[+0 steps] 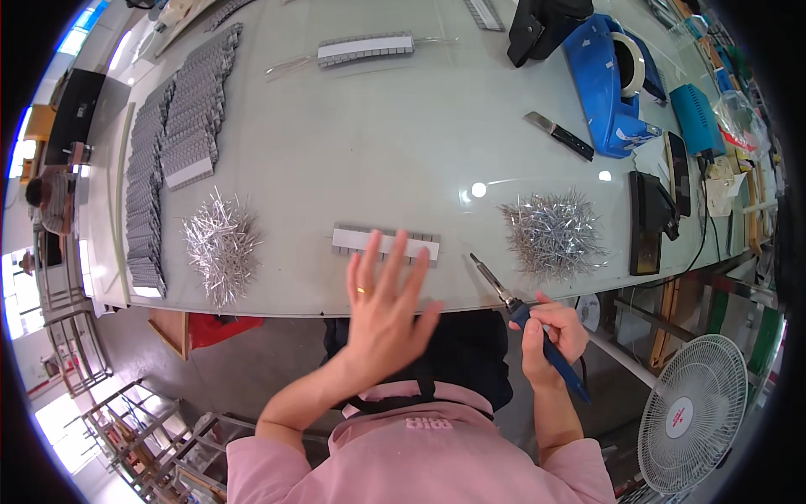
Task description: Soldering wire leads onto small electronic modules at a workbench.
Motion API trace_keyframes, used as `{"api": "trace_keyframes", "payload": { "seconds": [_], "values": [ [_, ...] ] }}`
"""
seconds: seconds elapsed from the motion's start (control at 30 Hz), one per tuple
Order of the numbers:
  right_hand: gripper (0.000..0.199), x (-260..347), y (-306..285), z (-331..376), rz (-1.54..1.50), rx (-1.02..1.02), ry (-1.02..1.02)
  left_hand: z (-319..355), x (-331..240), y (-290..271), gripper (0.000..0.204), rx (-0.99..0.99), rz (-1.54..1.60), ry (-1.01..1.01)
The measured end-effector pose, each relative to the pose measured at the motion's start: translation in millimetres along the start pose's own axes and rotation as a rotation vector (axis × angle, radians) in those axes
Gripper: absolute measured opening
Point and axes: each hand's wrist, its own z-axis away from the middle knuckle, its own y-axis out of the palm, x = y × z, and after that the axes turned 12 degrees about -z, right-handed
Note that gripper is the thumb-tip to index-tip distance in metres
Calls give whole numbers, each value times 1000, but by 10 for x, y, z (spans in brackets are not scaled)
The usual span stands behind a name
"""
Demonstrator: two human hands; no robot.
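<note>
My right hand (554, 336) is closed round the dark blue handle of a soldering iron (537, 323), whose metal tip points up and left over the table's front edge. With fingers spread, my left hand (390, 307) hovers at or just above a short grey segmented strip (344, 238) with a white band along it; whether the fingertips touch it cannot be told. A ring shows on one finger. To the left of that strip lies a pile of silvery cut wires (222, 248). Another pile of silvery wires (554, 233) sits to the right, beyond the iron's tip.
Stacked grey strips (180, 113) line the table's left side. Farther back lies a strip with wire ends (366, 49). On the right are a knife (561, 136), a blue tape dispenser (600, 92), a black stand (645, 227) and a phone (677, 172). A white fan (693, 413) stands lower right.
</note>
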Motion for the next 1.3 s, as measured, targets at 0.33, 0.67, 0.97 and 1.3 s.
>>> {"api": "trace_keyframes", "payload": {
  "seconds": [0.33,0.67,0.97,1.3],
  "values": [
    [10,-37,227,-42,-80,-115,129,-71,412,-25,52,65,-88,197],
    [11,-36,200,-94,-71,-49,162,-99,443,9,54,71,-118,156],
    [13,-45,75,-181,-137,24,143,-114,467,36,54,67,-115,184],
    [15,-19,86,-114,-77,73,172,-46,445,43,56,41,-120,162]
  ]
}}
